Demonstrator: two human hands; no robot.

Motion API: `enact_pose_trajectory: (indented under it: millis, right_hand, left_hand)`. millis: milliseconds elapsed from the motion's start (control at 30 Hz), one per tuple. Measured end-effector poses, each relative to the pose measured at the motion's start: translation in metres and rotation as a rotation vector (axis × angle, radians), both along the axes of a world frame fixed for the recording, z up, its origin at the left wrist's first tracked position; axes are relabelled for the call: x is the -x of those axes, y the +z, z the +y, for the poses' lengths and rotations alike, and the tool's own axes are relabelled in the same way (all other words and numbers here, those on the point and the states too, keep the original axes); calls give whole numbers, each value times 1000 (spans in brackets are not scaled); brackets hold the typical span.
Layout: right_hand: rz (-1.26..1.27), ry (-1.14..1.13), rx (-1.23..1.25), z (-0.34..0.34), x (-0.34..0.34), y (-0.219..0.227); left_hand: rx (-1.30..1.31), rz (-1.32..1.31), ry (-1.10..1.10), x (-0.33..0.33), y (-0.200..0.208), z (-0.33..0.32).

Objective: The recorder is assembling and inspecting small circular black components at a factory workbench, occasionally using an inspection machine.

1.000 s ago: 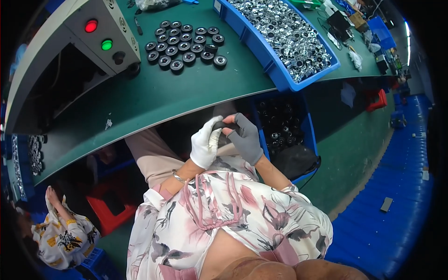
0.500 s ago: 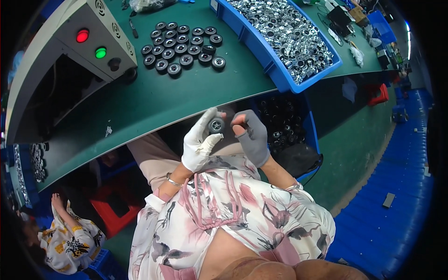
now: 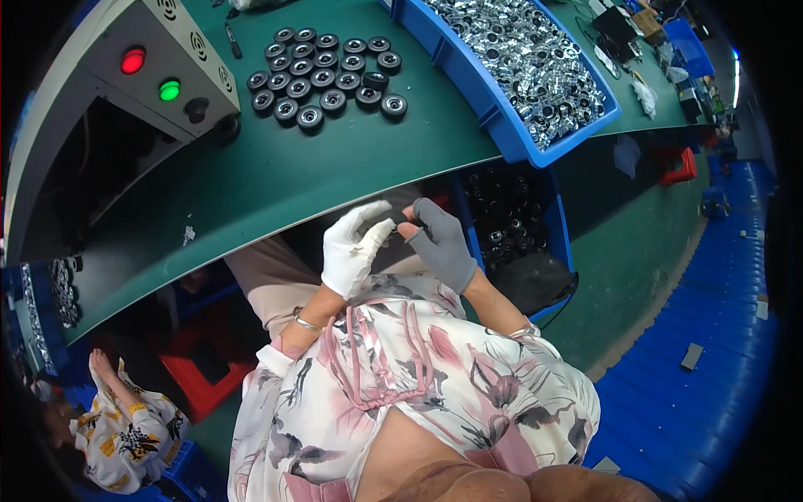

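Note:
My left hand [image 3: 347, 251], in a white glove, is raised over my lap with fingers and thumb curved round a small black toy-car wheel. The wheel is dark against the shadow and mostly lost from sight. Close by, my right hand [image 3: 445, 247], in a grey glove with bare fingertips, has thumb and fingers bent together in a pinch, its tips almost meeting the left thumb. Whatever lies between those tips is too small to make out. Several black wheels [image 3: 333, 102] with silver hubs lie grouped on the green table [image 3: 351, 159] ahead.
A blue bin [image 3: 535, 151] of shiny silver parts stands at the table's right. Below, beside my right hand, a blue crate [image 3: 559, 209] holds dark wheels. A machine with red and green lights [image 3: 170, 89] occupies the left. Another person [image 3: 125, 418] sits at lower left.
The wheel's spoked face, visible in my left hand before, no longer shows. My left hand has shifted slightly left, and my right fingertips have come closer to it.

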State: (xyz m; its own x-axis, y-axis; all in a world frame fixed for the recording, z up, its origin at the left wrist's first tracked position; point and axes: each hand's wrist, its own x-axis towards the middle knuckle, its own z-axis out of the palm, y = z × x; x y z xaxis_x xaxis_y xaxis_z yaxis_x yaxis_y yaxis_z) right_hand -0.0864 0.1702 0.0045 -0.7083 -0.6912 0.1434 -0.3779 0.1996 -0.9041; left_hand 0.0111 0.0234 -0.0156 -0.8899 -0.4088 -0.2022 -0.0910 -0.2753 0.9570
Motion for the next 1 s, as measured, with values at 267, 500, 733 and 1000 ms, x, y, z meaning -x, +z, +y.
enact_pose_trajectory:
  millis: [267,500,733,1000]
  right_hand:
    - [-178,-109,65,0,-3,-35]
    - [-298,-37,74,-2,6,-28]
    - [-304,2,28,-1,11,-32]
    - [-434,-76,65,1,8,-55]
  left_hand:
    - [-115,29,-37,3,-19,6]
    - [442,81,-64,2,-37,2]
    - [242,70,-15,-3,-38,18]
    - [198,35,-31,0,-51,15]
